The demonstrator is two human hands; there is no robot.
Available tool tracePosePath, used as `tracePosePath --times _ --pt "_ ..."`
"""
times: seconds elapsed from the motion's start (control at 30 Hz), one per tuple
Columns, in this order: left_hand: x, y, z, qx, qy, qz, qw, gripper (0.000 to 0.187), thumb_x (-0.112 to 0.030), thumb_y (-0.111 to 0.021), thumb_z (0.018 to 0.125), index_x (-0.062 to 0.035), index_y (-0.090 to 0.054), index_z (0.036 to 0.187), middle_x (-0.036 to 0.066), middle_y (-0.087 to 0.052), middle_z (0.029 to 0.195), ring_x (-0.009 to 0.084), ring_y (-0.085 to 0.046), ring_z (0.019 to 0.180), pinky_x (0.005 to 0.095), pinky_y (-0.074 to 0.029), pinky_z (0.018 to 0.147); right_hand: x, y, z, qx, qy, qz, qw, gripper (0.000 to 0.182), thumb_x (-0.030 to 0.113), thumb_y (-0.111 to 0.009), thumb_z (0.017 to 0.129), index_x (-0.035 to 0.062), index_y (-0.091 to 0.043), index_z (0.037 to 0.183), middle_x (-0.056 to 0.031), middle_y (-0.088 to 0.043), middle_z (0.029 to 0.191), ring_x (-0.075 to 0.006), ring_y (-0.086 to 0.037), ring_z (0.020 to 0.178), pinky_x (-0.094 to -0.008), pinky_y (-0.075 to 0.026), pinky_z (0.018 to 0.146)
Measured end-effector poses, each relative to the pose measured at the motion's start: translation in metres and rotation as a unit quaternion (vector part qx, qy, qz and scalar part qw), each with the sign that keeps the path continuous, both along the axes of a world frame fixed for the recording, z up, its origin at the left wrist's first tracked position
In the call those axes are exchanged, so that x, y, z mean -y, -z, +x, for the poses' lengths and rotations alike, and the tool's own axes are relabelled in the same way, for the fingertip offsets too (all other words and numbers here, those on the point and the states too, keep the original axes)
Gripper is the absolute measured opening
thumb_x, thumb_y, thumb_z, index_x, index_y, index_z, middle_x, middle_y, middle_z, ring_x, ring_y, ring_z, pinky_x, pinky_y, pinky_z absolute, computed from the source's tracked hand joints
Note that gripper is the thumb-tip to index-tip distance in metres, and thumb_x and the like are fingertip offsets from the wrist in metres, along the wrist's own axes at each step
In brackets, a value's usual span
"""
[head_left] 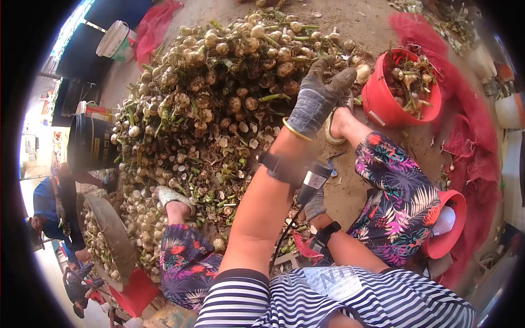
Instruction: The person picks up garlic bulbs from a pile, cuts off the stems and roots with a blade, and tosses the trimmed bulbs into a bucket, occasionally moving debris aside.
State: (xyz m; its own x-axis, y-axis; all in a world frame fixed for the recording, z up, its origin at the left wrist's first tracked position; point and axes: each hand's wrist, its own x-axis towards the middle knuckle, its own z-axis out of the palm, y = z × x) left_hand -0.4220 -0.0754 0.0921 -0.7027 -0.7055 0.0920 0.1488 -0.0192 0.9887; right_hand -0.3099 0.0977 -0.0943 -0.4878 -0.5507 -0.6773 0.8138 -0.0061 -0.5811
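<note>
My left hand [320, 95], in a dirty grey knit glove, reaches over the right edge of a large heap of garlic bulbs [219, 82]. Its thumb and a finger are spread apart, with nothing visible between them. A pale bulb [362, 73] lies just right of the fingertips. Lower down, my right hand [314, 205], also gloved, is partly covered by my left forearm and a black wrist device; its fingers are hidden. Above it, a small blue object [332, 164] shows near the ground. Trimmed stems and loose skins [219, 175] lie between my feet.
A red bucket [374, 98] with garlic stands right of my foot, beside red netting [470, 164]. Another red container [454, 235] is near my knee. A black bucket [90, 142] and a tilted basin [117, 235] of garlic are at left. Other people work at lower left.
</note>
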Motion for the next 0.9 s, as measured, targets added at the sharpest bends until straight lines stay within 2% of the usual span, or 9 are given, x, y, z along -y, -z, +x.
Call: tracePosePath --times 0.07,0.13,0.23,0.37,0.43,0.57,0.73,0.8,0.9 --pt "0.016 0.032 -0.014 0.031 -0.11 0.138 0.984 0.05 -0.023 -0.07 0.07 0.0042 -0.048 0.107 0.012 -0.056 0.094 0.0179 -0.052 0.083 0.0279 -0.044 0.07 -0.005 -0.029 -0.012 0.05 0.039 -0.067 0.996 0.01 0.009 -0.053 0.079 0.0007 -0.059 0.079 0.0002 -0.055 0.064 -0.0097 -0.05 0.051 -0.0252 -0.039 0.043" --pt "0.048 0.093 0.01 0.072 -0.197 0.232 0.95 0.057 -0.028 -0.071 0.069 0.0052 -0.046 0.108 0.014 -0.056 0.092 0.0203 -0.054 0.078 0.0298 -0.045 0.067 0.001 -0.039 -0.017 -0.046 -0.042 0.092 0.994 0.007 0.008 -0.057 0.076 0.0014 -0.059 0.075 0.0015 -0.052 0.06 -0.0086 -0.047 0.049 -0.0244 -0.037 0.042" --pt "0.088 0.153 0.067 0.249 -0.368 0.357 0.821 0.057 -0.035 -0.067 0.071 0.0007 -0.046 0.11 0.01 -0.054 0.088 0.0184 -0.054 0.064 0.0307 -0.044 0.047 0.004 -0.037 -0.011 -0.082 -0.072 0.123 0.986 0.007 0.008 -0.059 0.074 0.0031 -0.057 0.07 0.0036 -0.049 0.056 -0.0059 -0.042 0.046 -0.0229 -0.034 0.04" --pt "0.156 0.238 0.083 0.441 -0.385 0.27 0.764 0.073 -0.045 -0.066 0.068 0.0012 -0.042 0.119 0.017 -0.048 0.115 0.0266 -0.049 0.098 0.0387 -0.043 0.079 0.007 -0.039 0.003 -0.065 -0.089 0.114 0.987 0.004 0.009 -0.06 0.074 0.0051 -0.059 0.073 0.0043 -0.049 0.057 -0.005 -0.042 0.046 -0.0221 -0.033 0.04" --pt "0.161 0.233 0.075 0.625 -0.208 0.076 0.749 0.072 -0.047 -0.063 0.069 -0.0049 -0.041 0.123 0.016 -0.045 0.12 0.0235 -0.047 0.104 0.0351 -0.042 0.082 0.008 -0.044 0.001 -0.02 -0.084 0.116 0.989 0.004 0.01 -0.061 0.075 0.0068 -0.06 0.076 0.0047 -0.05 0.058 -0.0043 -0.042 0.046 -0.0221 -0.033 0.04" --pt "0.13 0.209 0.095 0.272 -0.333 0.424 0.797 0.029 -0.023 -0.06 0.074 -0.0065 -0.053 0.097 0.009 -0.055 0.083 0.0251 -0.054 0.072 0.0415 -0.046 0.069 0.014 -0.051 -0.007 -0.019 -0.044 0.101 0.994 0.012 0.012 -0.06 0.076 0.0047 -0.055 0.068 0.0 -0.051 0.055 -0.0083 -0.044 0.041 -0.0224 -0.034 0.036" --pt "0.052 0.153 0.18 0.149 -0.081 0.31 0.935 0.037 0.002 -0.052 0.064 -0.0021 -0.051 0.101 0.006 -0.055 0.083 0.0195 -0.056 0.069 0.0307 -0.05 0.061 0.011 -0.039 -0.003 -0.103 -0.1 0.122 0.982 0.017 0.016 -0.058 0.078 0.0022 -0.055 0.069 -0.0047 -0.054 0.057 -0.0135 -0.049 0.045 -0.0262 -0.04 0.043" --pt "0.02 0.123 0.203 0.133 -0.002 0.177 0.975 0.044 -0.003 -0.055 0.064 -0.0019 -0.046 0.108 0.006 -0.056 0.089 0.0179 -0.057 0.076 0.0292 -0.049 0.064 0.015 -0.056 -0.009 -0.484 -0.186 0.116 0.847 0.022 0.025 -0.057 0.076 0.0037 -0.058 0.071 -0.0097 -0.058 0.063 -0.0251 -0.056 0.056 -0.0347 -0.043 0.051" --pt "-0.024 0.067 0.229 0.148 0.015 0.227 0.962 0.039 -0.01 -0.059 0.071 -0.0012 -0.048 0.107 0.006 -0.057 0.091 0.0164 -0.055 0.084 0.0272 -0.048 0.07 0.021 -0.093 -0.012 -0.641 -0.286 0.092 0.706 0.022 0.027 -0.054 0.073 0.0057 -0.057 0.072 -0.0151 -0.057 0.069 -0.0318 -0.057 0.062 -0.038 -0.045 0.055"
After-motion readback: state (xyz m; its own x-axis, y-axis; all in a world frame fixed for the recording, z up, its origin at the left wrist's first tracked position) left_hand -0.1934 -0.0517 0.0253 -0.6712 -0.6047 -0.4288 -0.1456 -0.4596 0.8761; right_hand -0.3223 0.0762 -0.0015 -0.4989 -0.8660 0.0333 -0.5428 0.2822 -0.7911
